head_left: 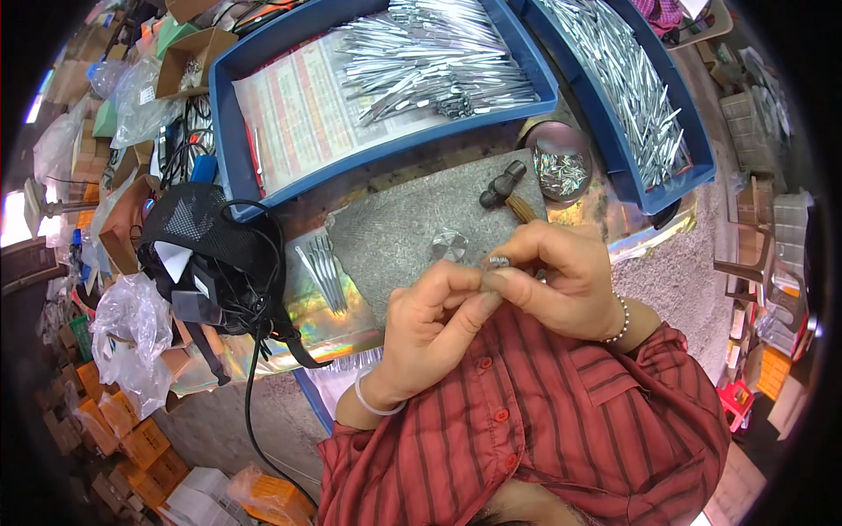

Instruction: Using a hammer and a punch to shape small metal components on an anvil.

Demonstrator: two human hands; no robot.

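Silvery metal is showing at the right hand [561,276], whose thumb and forefinger are pinching a small piece [498,262] near the front edge of a grey slab [386,228]. Just beside it, the left hand [438,324] is pressing thumb and forefinger together; whether they are gripping anything, I cannot tell. On the slab's far right a hammer [503,186] is lying, near a dish [561,133] of metal bits. Rods [323,273] are lying bundled at the left, and more are filling two blue trays [403,143].
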